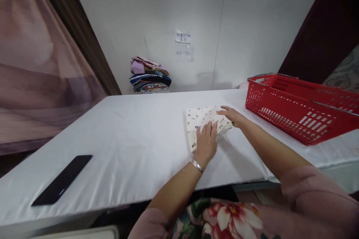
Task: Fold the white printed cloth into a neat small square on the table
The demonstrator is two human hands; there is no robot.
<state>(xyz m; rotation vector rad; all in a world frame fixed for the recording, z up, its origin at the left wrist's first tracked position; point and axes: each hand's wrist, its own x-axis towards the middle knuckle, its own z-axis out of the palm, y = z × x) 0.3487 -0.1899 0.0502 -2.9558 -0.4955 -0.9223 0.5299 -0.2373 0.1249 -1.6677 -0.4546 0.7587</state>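
Observation:
A folded white cloth (200, 116) with a small scattered print lies on the white-covered table, its layered edges showing at the right. My left hand (206, 143), with a silver bracelet at the wrist, rests on the near part of the cloth, fingers stretched over the top. At the cloth's right edge, my right hand (232, 115) grips the fabric layers, with some of its fingers hidden from sight. Whether the cloth is a garment cannot be made out.
A red plastic basket (291, 114) with metal handles stands at the right. Several folded fabrics form a stack (150, 76) against the back wall, left of paper labels (183, 53). A black phone-like slab (63, 179) lies front left. A pinkish curtain (42, 63) hangs at the left.

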